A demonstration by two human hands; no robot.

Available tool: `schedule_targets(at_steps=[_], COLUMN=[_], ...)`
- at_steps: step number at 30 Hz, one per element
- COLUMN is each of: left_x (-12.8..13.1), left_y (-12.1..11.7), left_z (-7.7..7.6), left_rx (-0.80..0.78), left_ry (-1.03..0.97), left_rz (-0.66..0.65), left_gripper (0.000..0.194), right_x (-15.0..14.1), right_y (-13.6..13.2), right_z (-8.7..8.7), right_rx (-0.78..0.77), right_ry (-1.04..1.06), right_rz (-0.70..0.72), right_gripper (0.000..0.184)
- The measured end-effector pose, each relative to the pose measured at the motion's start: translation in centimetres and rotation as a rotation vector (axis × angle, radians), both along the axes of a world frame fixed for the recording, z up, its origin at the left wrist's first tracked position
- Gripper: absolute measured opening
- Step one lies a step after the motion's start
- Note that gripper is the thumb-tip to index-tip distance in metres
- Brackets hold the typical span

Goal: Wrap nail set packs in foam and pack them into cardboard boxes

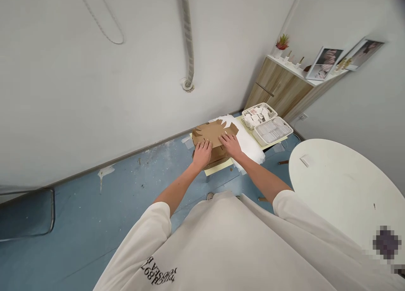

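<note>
Covering part of a cardboard stack [212, 134], the left hand [201, 154] and right hand [230, 145] rest with fingers [224, 138] apart.

The head camera looks forward and down over a white shirt [221, 244] at a cardboard stack [211, 133].

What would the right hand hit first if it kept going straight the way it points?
The right hand already rests on the brown cardboard box, so that comes first; depth beyond it is unclear.
</note>
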State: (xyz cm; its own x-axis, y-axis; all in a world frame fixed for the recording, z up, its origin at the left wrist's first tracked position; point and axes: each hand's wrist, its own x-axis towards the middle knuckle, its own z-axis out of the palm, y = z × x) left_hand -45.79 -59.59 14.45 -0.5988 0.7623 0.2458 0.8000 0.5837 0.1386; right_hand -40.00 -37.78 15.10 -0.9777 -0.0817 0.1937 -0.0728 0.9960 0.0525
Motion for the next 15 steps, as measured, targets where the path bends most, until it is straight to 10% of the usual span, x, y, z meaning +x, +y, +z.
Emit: schedule_targets(at_steps=[8, 15], left_x=[2.1, 9.2], left_y=[8.9, 20.5], left_z=[3.0, 3.9], left_rx=[0.048, 0.032], left_ry=[0.025, 0.008], left_rz=[-0.18, -0.419], left_gripper=[0.056, 0.057], right_x=[7.0, 18.9], right_y=[6.5, 14.1], right_z=[2.9, 3.4], right_rx=[-0.005, 0.004], right_ry=[0.123, 0.166], right_rz=[-0.27, -0.555], right_gripper=[0.059, 0.06])
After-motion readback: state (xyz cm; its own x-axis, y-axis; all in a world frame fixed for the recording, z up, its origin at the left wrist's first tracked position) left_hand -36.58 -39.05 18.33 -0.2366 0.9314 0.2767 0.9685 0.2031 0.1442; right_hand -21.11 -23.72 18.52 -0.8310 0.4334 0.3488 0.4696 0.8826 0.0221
